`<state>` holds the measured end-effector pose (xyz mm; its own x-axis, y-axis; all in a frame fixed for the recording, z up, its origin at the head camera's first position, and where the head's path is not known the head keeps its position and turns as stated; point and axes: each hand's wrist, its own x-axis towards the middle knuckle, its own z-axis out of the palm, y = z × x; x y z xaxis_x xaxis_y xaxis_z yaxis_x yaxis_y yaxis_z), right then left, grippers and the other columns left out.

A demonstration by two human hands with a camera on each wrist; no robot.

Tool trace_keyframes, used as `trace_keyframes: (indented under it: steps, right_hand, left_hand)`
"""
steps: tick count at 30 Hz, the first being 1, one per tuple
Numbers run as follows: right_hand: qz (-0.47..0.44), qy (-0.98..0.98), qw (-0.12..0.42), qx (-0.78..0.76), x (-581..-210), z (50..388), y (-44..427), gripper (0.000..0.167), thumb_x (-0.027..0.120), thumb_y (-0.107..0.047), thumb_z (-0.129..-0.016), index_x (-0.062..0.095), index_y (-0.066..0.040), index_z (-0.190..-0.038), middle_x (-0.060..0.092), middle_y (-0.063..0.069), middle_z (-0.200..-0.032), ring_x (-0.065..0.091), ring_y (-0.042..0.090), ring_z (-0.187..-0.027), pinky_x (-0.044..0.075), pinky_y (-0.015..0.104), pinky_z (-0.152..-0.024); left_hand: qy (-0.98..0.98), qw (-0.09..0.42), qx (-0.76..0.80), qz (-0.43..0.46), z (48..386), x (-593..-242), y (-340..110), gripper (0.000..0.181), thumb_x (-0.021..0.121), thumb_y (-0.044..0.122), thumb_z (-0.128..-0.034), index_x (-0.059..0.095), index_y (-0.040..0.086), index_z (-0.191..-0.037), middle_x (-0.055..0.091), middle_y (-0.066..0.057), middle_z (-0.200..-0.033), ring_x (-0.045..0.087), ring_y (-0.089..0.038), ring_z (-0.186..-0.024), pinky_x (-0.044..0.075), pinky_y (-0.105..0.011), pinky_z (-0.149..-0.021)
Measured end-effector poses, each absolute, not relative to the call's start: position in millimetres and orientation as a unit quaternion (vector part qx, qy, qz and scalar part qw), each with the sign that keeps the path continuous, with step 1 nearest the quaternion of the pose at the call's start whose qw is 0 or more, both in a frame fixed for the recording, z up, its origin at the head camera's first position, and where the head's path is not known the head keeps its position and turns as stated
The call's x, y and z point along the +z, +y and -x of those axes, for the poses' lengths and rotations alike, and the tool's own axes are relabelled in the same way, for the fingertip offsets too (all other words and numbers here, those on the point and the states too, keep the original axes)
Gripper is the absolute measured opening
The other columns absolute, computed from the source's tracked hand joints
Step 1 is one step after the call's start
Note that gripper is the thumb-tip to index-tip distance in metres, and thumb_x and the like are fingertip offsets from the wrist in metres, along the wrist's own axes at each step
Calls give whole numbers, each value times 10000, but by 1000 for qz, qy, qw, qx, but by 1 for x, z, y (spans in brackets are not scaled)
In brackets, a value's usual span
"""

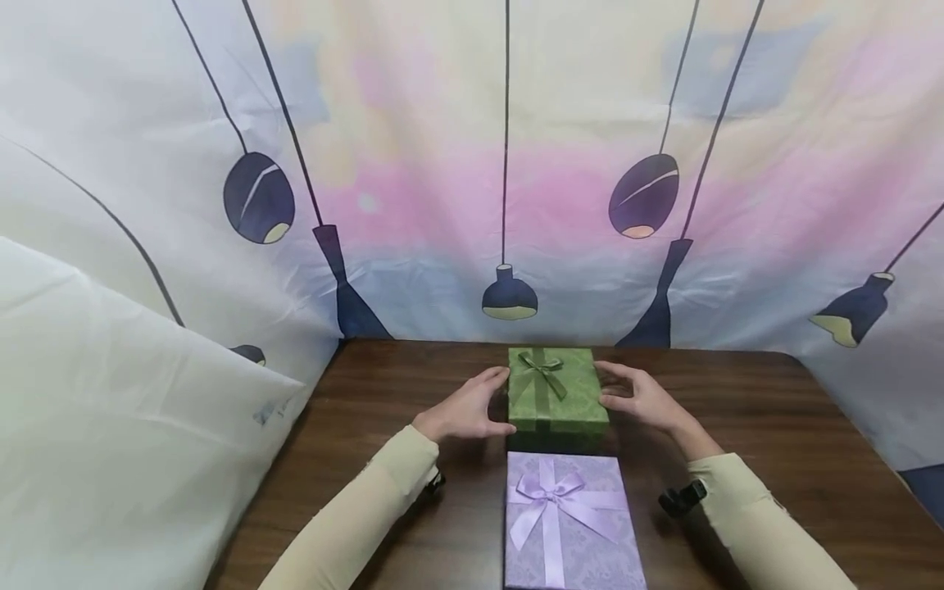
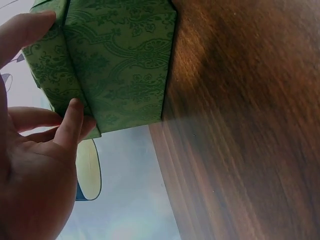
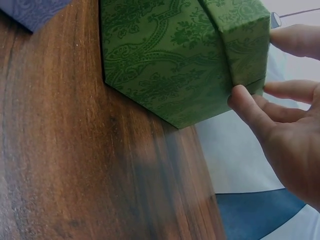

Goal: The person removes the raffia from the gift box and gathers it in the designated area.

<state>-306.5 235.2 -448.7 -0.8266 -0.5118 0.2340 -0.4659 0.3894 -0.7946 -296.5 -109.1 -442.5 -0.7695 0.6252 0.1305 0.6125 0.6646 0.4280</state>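
Observation:
A green patterned gift box [image 1: 578, 393] with a ribbon bow on its lid stands near the table's back edge. My left hand [image 1: 472, 408] holds its left side, thumb at the front corner and the other fingers farther back. On the opposite side my right hand [image 1: 647, 400] grips the lid's edge with thumb and fingertips. In the left wrist view the fingers [image 2: 70, 125] touch the lid's side, and the right wrist view shows fingertips along the lid's rim [image 3: 245, 55]. The lid sits on the base. Just in front lies a lilac gift box [image 1: 590, 545] with a satin bow.
Both boxes are on a dark wooden table [image 1: 398, 369]. A cloth printed with hanging lamps [image 1: 509, 295] hangs behind it, and a pale sheet [image 1: 133, 426] drapes along the left edge. Each wrist carries a small black device [image 1: 682, 497].

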Motion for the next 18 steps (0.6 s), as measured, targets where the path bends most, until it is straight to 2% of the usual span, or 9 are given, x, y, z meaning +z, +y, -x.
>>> trace_keyframes:
  steps: [4, 11, 18]
  right_hand:
    - [294, 828, 22, -477, -449, 307, 233, 614, 660, -111, -930, 383, 70, -1447, 506, 297, -1359, 557, 438, -1165, 544, 277, -910]
    - [309, 818, 13, -486, -450, 310, 235, 609, 660, -80, -925, 380, 106, -1432, 511, 320, -1336, 564, 431, -1150, 548, 254, -901]
    - [305, 814, 10, -494, -453, 307, 234, 603, 659, -75, -922, 388, 93, -1434, 513, 305, -1340, 551, 417, -1158, 542, 217, -895]
  left_hand:
    - [901, 12, 253, -352, 297, -442, -112, 982, 773, 387, -802, 256, -58, -1507, 282, -228, -1545, 589, -235, -1220, 408, -385, -1126]
    - [893, 13, 277, -354, 299, -443, -112, 983, 792, 356, -791, 259, -57, -1506, 283, -237, -1538, 609, -228, -1195, 418, -382, -1117]
    - [897, 12, 276, -346, 297, -443, -112, 992, 795, 368, -778, 265, -42, -1510, 288, -215, -1545, 627, -225, -1171, 378, -396, -1147]
